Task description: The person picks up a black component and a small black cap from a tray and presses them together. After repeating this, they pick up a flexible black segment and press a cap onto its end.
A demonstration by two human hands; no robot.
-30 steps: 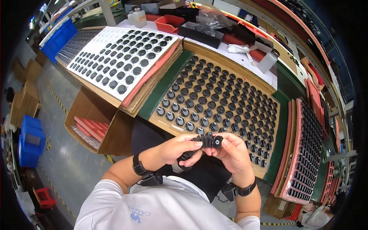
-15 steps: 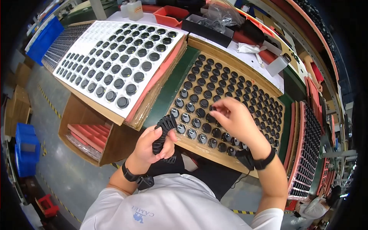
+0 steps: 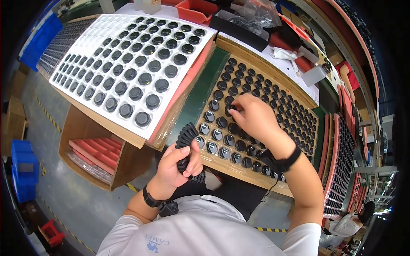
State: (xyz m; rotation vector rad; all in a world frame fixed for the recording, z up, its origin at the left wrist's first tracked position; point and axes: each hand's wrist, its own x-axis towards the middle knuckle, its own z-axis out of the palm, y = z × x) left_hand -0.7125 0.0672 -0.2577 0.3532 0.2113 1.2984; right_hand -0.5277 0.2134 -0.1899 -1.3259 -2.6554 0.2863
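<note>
My left hand (image 3: 177,165) is closed around a curved stack of thin black rings (image 3: 187,136), which fans out above the fingers near the tray's near left corner. My right hand (image 3: 256,117) reaches over a clear plastic tray (image 3: 213,159) filled with rows of round black caps (image 3: 224,152). Its thumb and forefinger pinch a small black round part (image 3: 232,109) at the left side of the rows; whether this is a ring or a cap I cannot tell. Nearer caps look glossy on top, and the right hand hides some of the middle ones.
At the left, a white tray (image 3: 102,32) with rows of black round parts sits on pink foam and cardboard. Below it is an open carton (image 3: 87,175) with pink dividers. Behind are a red bin (image 3: 194,9) and a black box (image 3: 239,32). More filled trays (image 3: 341,166) stand at the right.
My right hand has moved farther away and leftward over the rows, still pinching. The left hand keeps its stack, now fanned more openly. The whole view has shifted slightly.
</note>
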